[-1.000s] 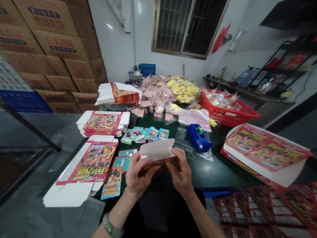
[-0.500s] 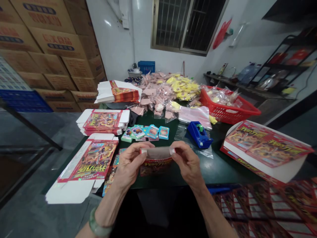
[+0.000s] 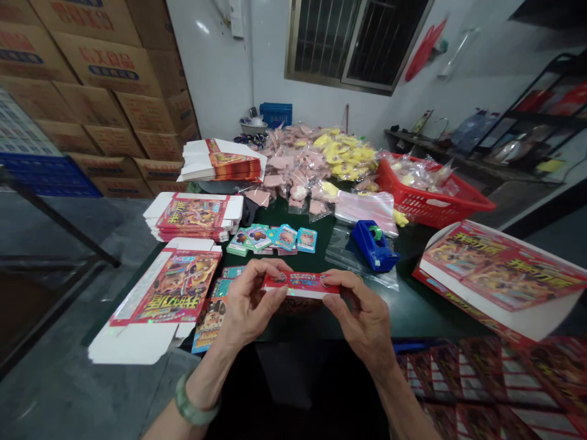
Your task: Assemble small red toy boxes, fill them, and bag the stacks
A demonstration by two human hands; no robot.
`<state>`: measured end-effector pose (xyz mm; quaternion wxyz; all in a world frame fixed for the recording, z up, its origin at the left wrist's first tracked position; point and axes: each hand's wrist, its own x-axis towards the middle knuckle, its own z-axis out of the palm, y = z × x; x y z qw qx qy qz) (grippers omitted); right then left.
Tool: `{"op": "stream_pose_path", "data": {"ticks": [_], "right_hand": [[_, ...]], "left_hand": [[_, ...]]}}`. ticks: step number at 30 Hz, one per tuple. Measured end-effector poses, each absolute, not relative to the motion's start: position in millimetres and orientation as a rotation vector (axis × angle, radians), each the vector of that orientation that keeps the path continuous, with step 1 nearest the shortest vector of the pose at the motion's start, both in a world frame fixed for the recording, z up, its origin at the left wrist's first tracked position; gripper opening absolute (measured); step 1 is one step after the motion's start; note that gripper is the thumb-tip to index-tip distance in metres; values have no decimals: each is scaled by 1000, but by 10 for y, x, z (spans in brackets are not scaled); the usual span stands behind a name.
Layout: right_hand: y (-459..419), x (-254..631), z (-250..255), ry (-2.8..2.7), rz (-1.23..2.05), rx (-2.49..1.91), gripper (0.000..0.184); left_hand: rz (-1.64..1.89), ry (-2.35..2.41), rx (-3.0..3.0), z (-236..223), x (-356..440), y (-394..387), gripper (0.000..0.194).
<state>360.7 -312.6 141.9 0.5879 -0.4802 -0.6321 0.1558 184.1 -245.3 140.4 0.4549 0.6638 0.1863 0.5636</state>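
Between my two hands is a small red printed cardboard box (image 3: 300, 282), held near the front edge of the dark green table. My left hand (image 3: 257, 299) grips its left end, thumb in front and fingers behind. At the right end my right hand (image 3: 360, 305) pinches it the same way. The box's red top panel is folded over, with a white strip along its front. Its lower front lies in shadow. Just beyond the hands lie fanned trading cards (image 3: 275, 237). Flat orange and blue printed packs (image 3: 211, 321) lie left of my left hand.
Flattened printed boxes (image 3: 172, 287) and a stack of them (image 3: 197, 214) lie at left. A blue tape dispenser (image 3: 373, 245) stands right of centre. Behind are bagged pink and yellow pieces (image 3: 298, 165) and a red basket (image 3: 431, 195). An open display box (image 3: 499, 269) is at right.
The box's open top, showing a pale inside, is now covered by its folded red panel. Both hands have stayed at its ends. The view has shifted slightly.
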Motion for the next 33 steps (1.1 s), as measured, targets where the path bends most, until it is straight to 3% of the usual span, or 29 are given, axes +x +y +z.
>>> {"op": "stream_pose_path", "data": {"ticks": [4, 11, 20, 24, 29, 33], "right_hand": [[-3135, 3551, 1452, -1464, 285, -1174, 18], [-3131, 3405, 1454, -1428, 87, -1180, 14], [-2911, 3172, 926, -1306, -290, -942, 30], [-2904, 3197, 927, -1337, -215, -978, 33], [-2949, 3409, 1110, -1418, 76, -1006, 19], [-2876, 4021, 1244, -1163, 209, -1240, 33]], "left_hand": [[1470, 439, 1906, 1401, 1861, -2391, 13], [1449, 389, 1459, 1318, 1908, -2322, 3], [1511, 211, 1411, 1232, 1933, -2341, 7], [1452, 225, 1615, 1287, 1895, -2318, 27], [1605, 368, 1888, 1307, 1916, -2330, 25], [1824, 591, 1928, 1255, 2030, -2393, 25]]}}
